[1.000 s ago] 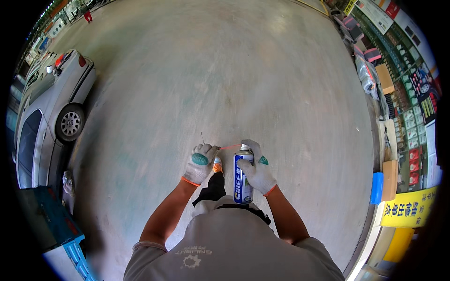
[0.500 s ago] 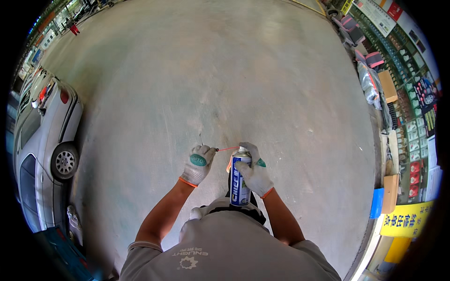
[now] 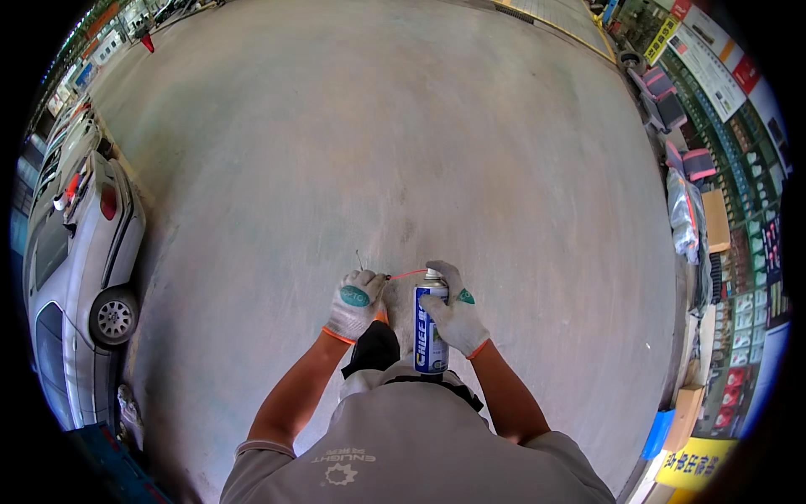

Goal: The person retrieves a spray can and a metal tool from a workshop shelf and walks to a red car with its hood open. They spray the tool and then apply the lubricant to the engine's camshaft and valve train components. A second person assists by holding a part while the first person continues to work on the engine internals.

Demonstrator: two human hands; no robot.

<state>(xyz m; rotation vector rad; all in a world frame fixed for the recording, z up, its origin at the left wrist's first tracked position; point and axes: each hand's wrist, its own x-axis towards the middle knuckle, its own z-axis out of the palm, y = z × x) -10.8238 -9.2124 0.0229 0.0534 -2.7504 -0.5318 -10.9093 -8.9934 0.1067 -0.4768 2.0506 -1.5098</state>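
Observation:
My right hand (image 3: 462, 317), in a light knit glove, is wrapped round a blue and white spray can (image 3: 430, 336) held upright before my waist, a finger over its top. From the nozzle a thin red straw (image 3: 408, 275) runs left to a small dark piece (image 3: 387, 278) at the fingertips of my left hand (image 3: 351, 307). That hand, gloved too, is closed, pinching a small object mostly hidden by its fingers. A thin wire-like end (image 3: 358, 258) sticks up above them. I cannot tell whether the straw enters the dark piece.
On the left a silver car (image 3: 101, 218) is parked, with a blue item (image 3: 113, 458) near its front. Loose seats (image 3: 659, 97), a plastic-wrapped bundle (image 3: 684, 214), cardboard boxes (image 3: 715, 220) and stocked shelves (image 3: 743, 311) line the right. Concrete floor (image 3: 378, 126) stretches between.
I have stepped forward: a dark-clad leg now shows below my left hand, and the car and right-hand goods have shifted in view. Both hands keep their grip; the straw stays between them.

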